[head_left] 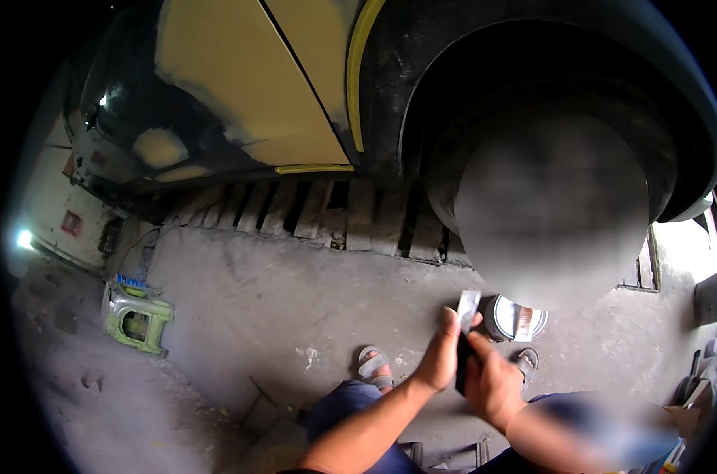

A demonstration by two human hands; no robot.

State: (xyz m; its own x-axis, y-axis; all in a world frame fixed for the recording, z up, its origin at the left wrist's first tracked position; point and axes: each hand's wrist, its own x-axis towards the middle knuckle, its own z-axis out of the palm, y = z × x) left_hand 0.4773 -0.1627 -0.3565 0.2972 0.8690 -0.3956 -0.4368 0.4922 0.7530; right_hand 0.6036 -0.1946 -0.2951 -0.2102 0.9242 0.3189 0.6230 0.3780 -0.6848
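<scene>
Both hands meet in front of me at the lower middle. My left hand (439,357) is closed along the side of a dark, narrow, flat object (462,365), its thumb pointing up. The fingers of my right hand (489,383) are wrapped round the same object from the other side. At its top, between the hands, a small pale rectangular piece (469,303) sticks up; whether it is joined to the dark object I cannot tell. Just beyond my right hand stands a round tin (497,314) with a white top, and a brown-and-white flat piece (524,324) lies on it.
A dark car body (216,87) with tan patches and yellow tape (356,87) rises ahead, its wheel arch (430,79) at right. Below it runs a slatted floor strip (311,209). A green stool (141,316) stands left. My sandalled feet (374,365) are close by; clutter (702,375) sits far right.
</scene>
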